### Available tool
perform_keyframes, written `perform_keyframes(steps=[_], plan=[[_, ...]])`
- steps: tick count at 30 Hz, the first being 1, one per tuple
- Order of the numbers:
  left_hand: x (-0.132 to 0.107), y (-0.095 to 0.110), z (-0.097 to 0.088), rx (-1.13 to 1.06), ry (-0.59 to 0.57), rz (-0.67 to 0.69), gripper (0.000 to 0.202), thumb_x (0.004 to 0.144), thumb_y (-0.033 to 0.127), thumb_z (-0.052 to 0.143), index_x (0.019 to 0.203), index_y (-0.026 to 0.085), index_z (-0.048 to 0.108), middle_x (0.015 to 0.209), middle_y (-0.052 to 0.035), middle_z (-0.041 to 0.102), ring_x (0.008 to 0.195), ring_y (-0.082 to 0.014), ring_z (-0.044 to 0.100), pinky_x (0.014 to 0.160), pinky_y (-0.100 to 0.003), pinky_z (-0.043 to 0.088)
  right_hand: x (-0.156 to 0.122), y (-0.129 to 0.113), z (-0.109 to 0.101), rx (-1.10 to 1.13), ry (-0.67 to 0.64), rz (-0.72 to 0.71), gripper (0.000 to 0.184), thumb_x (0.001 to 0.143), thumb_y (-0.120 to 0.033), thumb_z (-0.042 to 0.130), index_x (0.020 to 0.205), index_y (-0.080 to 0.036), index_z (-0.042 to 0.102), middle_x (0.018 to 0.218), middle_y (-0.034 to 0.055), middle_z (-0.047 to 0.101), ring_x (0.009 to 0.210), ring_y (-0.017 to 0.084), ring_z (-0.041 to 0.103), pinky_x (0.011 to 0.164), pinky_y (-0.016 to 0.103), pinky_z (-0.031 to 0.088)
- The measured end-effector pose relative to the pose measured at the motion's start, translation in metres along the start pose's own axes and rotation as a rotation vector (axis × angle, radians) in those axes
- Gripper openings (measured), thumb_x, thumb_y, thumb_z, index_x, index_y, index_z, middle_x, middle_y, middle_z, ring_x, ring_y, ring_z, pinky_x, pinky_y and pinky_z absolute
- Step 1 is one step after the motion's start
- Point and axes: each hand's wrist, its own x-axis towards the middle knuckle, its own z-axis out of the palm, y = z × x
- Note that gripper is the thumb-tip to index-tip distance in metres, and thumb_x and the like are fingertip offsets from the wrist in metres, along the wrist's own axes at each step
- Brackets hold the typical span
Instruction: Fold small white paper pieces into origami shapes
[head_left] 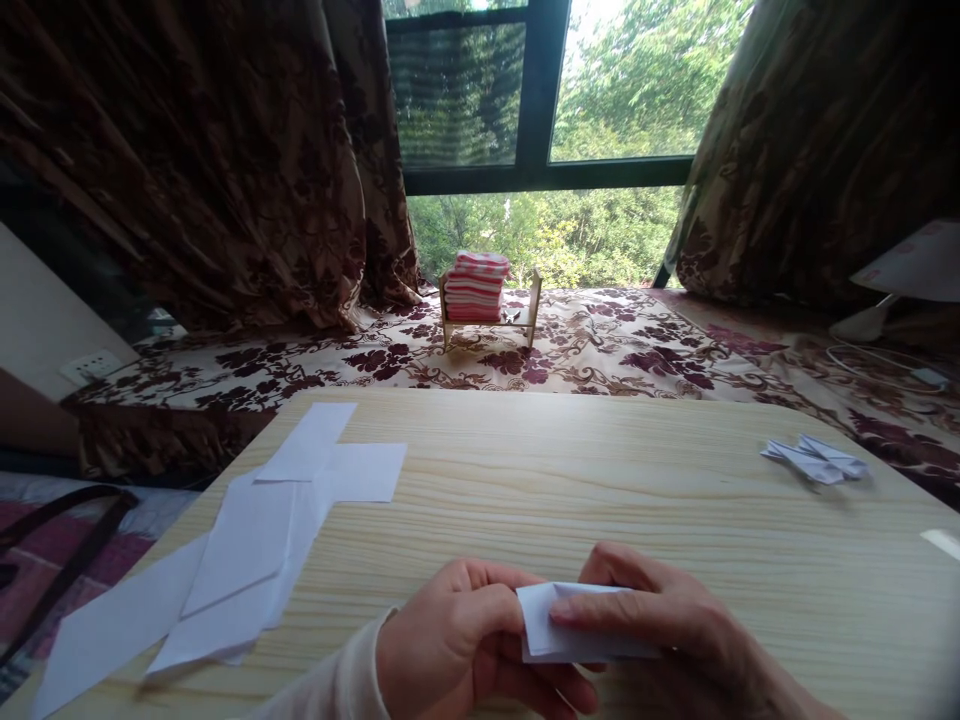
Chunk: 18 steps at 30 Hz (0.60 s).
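A small folded piece of white paper [581, 640] is held between both hands, just above the near edge of the wooden table. My left hand [469, 630] grips its left end, with the thumb along the edge and the fingers curled beneath. My right hand [667, 625] presses its thumb on the upper face, while the other fingers sit behind and under it. A crease shows near the paper's top edge. At the far right of the table lie folded white paper pieces [817, 462] with pointed ends.
Several flat white sheets [247, 540] overlap on the left of the table [600, 460]. Beyond it, a small stand [534, 310] holds folded red-and-white striped cloths [476, 288] on a floral-covered sill. A lamp [911, 265] stands at the right.
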Motion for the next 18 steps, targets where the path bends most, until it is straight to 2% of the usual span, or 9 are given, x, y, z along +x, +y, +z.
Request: perform_keyframes(steps=[3, 7, 10, 15, 18], plan=[[-0.001, 0.001, 0.000, 0.019, 0.015, 0.021, 0.019, 0.061, 0.022, 0.063, 0.072, 0.008, 0.071, 0.060, -0.0066, 0.064, 0.058, -0.0161, 0.064, 0.057, -0.026, 0.050, -0.001, 0.002, -0.001, -0.050, -0.006, -0.021, 0.033, 0.083, -0.048, 0.056, 0.077, -0.021, 0.072, 0.066, 0.0011, 0.054, 0.062, 0.014, 0.052, 0.057, 0.026, 0.043], [-0.002, 0.001, 0.001, 0.042, 0.000, 0.000, 0.024, 0.065, 0.027, 0.065, 0.080, 0.009, 0.071, 0.074, -0.0094, 0.067, 0.064, -0.0175, 0.065, 0.058, -0.026, 0.049, 0.000, 0.002, 0.001, -0.156, -0.014, -0.036, 0.035, 0.087, -0.047, 0.051, 0.077, -0.020, 0.071, 0.068, 0.0020, 0.055, 0.062, 0.014, 0.053, 0.057, 0.026, 0.043], [-0.002, 0.001, 0.002, 0.042, 0.014, -0.002, 0.026, 0.067, 0.028, 0.067, 0.083, 0.009, 0.071, 0.077, -0.0098, 0.066, 0.069, -0.0177, 0.064, 0.063, -0.027, 0.049, 0.001, 0.005, 0.002, -0.264, -0.021, -0.056, 0.036, 0.089, -0.044, 0.048, 0.077, -0.019, 0.071, 0.068, 0.0026, 0.054, 0.062, 0.014, 0.053, 0.057, 0.026, 0.043], [-0.002, 0.000, 0.003, 0.041, 0.024, 0.009, 0.029, 0.067, 0.027, 0.066, 0.087, 0.006, 0.071, 0.080, -0.0127, 0.065, 0.070, -0.0167, 0.063, 0.063, -0.026, 0.050, 0.000, 0.013, -0.003, -0.390, -0.068, -0.228, 0.029, 0.093, -0.031, 0.043, 0.094, -0.025, 0.071, 0.073, 0.0030, 0.054, 0.066, 0.014, 0.054, 0.060, 0.025, 0.044], [-0.002, 0.000, 0.003, 0.037, 0.027, 0.018, 0.030, 0.067, 0.027, 0.066, 0.087, 0.006, 0.071, 0.079, -0.0125, 0.065, 0.070, -0.0167, 0.063, 0.063, -0.026, 0.050, 0.000, 0.011, -0.003, -0.374, -0.051, -0.215, 0.027, 0.092, -0.031, 0.045, 0.090, -0.024, 0.070, 0.071, 0.0018, 0.053, 0.064, 0.013, 0.053, 0.060, 0.025, 0.044]])
